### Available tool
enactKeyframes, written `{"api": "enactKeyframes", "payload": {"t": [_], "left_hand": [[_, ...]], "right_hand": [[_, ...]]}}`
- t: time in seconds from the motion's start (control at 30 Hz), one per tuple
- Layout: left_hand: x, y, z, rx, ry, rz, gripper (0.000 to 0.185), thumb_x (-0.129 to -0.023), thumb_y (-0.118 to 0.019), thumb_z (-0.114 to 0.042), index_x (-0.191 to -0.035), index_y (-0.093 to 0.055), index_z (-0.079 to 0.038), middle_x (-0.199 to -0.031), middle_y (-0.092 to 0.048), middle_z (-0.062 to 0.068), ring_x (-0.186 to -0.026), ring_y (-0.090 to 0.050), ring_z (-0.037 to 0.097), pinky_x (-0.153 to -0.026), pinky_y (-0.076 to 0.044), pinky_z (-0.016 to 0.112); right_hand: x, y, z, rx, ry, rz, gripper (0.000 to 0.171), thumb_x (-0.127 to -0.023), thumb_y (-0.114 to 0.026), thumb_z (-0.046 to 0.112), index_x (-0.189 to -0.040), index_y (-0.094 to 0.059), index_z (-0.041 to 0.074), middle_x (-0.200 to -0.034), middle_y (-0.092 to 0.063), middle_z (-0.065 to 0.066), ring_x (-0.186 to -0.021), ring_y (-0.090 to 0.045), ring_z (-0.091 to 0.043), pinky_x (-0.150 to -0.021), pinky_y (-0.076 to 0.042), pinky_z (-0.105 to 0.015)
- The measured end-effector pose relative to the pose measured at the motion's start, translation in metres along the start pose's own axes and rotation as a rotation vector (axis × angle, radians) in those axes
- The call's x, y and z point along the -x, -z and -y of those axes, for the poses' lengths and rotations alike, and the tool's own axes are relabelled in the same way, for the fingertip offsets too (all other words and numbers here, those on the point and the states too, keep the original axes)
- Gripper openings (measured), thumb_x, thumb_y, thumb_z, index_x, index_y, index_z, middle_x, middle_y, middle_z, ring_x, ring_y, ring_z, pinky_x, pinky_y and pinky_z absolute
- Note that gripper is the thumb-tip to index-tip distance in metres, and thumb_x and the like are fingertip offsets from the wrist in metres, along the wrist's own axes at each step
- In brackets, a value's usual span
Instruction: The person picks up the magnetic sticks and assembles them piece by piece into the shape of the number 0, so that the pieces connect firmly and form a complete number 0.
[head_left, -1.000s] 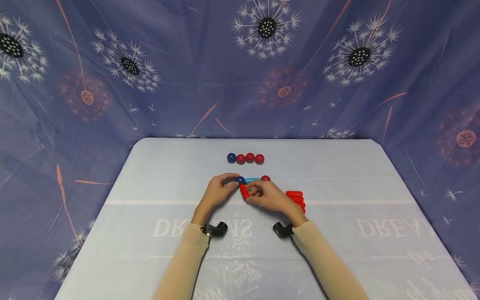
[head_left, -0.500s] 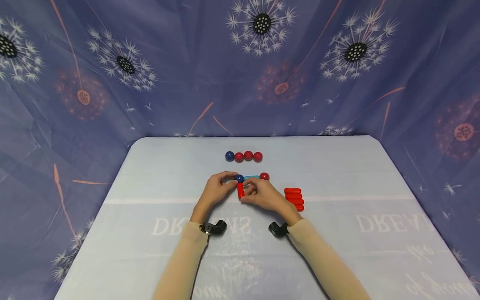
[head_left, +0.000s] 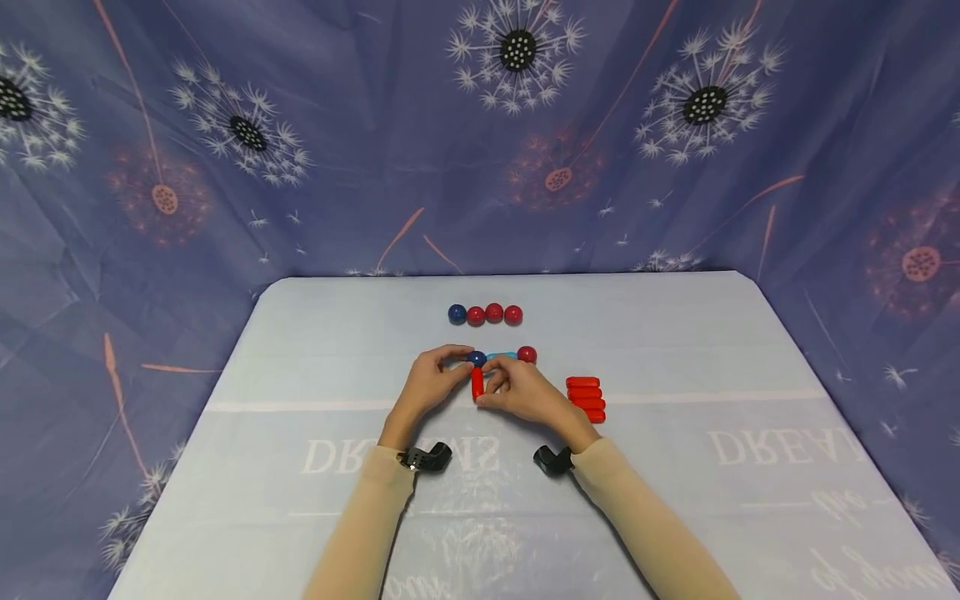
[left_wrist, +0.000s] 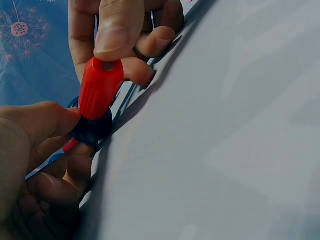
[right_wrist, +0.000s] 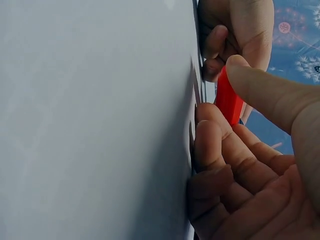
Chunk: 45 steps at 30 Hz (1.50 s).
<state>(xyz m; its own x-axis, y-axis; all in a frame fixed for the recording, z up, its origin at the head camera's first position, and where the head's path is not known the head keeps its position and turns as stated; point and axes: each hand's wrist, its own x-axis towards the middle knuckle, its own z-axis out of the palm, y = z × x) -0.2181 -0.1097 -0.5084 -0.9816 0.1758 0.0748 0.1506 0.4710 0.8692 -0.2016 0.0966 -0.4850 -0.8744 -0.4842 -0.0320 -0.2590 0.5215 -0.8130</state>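
My left hand [head_left: 429,385] pinched the blue ball [head_left: 476,358] steady; my right hand [head_left: 525,392] gripped the red rod [head_left: 477,383], best seated squarely against it.

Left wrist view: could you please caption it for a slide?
Right hand joins a red rod to a blue ball the left hand holds.

Both forearms stretched forward, left hand [head_left: 429,385] and right hand [head_left: 525,392] close together, fingers curled, pinching.

Bare hands [head_left: 431,385], beige sleeves [head_left: 360,533], black wrist mounts [head_left: 427,457].
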Motion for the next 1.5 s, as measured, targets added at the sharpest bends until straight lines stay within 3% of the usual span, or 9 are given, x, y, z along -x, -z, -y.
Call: {"api": "enactKeyframes", "payload": {"t": [0.4, 0.7, 1.03, 1.23, 1.5], "left_hand": [[0.000, 0.002, -0.002, 0.015, -0.026, -0.003, 0.028, -0.087, -0.071, -0.023, -0.115, -0.070, -0.019, -0.107, -0.072, 0.001, -0.051, -0.046, 0.008, -0.049, -0.038, 0.023], [0.000, 0.001, -0.001, 0.019, -0.019, 0.008, 0.027, -0.088, -0.071, -0.025, -0.114, -0.070, -0.020, -0.108, -0.072, 0.001, -0.051, -0.047, 0.008, -0.049, -0.040, 0.023], [0.001, 0.000, -0.002, -0.003, -0.026, -0.003, 0.026, -0.088, -0.070, -0.026, -0.114, -0.071, -0.020, -0.107, -0.072, -0.001, -0.058, -0.047, 0.010, -0.055, -0.039, 0.022], [0.003, 0.001, -0.005, -0.024, -0.017, -0.016, 0.026, -0.088, -0.070, -0.026, -0.113, -0.071, -0.020, -0.106, -0.072, -0.002, -0.060, -0.047, 0.012, -0.056, -0.038, 0.023], [0.003, 0.001, -0.006, -0.032, -0.015, -0.013, 0.027, -0.089, -0.069, -0.027, -0.114, -0.070, -0.020, -0.107, -0.072, -0.001, -0.064, -0.048, 0.012, -0.059, -0.040, 0.023]], "right_hand": [[0.003, 0.009, 0.004, 0.021, 0.019, 0.037, 0.052, -0.081, -0.079, 0.032, -0.123, -0.058, 0.010, -0.090, -0.066, 0.003, -0.071, -0.060, -0.013, -0.066, -0.051, -0.026], [0.005, 0.026, 0.002, 0.034, 0.023, -0.032, 0.046, -0.084, -0.076, 0.028, -0.123, -0.059, 0.010, -0.094, -0.067, 0.000, -0.076, -0.062, -0.013, -0.064, -0.053, -0.027], [0.005, 0.053, 0.002, 0.041, 0.020, -0.098, 0.048, -0.086, -0.073, 0.027, -0.127, -0.056, 0.009, -0.104, -0.067, -0.006, -0.088, -0.063, -0.017, -0.075, -0.053, -0.032], [-0.006, 0.074, -0.004, 0.077, 0.017, -0.131, 0.045, -0.087, -0.072, 0.030, -0.126, -0.057, 0.013, -0.114, -0.064, -0.014, -0.098, -0.063, -0.022, -0.083, -0.053, -0.039], [-0.024, 0.102, -0.017, 0.062, -0.053, -0.160, 0.050, -0.088, -0.071, 0.031, -0.131, -0.053, 0.014, -0.119, -0.062, -0.014, -0.107, -0.060, -0.029, -0.089, -0.050, -0.045]]}}
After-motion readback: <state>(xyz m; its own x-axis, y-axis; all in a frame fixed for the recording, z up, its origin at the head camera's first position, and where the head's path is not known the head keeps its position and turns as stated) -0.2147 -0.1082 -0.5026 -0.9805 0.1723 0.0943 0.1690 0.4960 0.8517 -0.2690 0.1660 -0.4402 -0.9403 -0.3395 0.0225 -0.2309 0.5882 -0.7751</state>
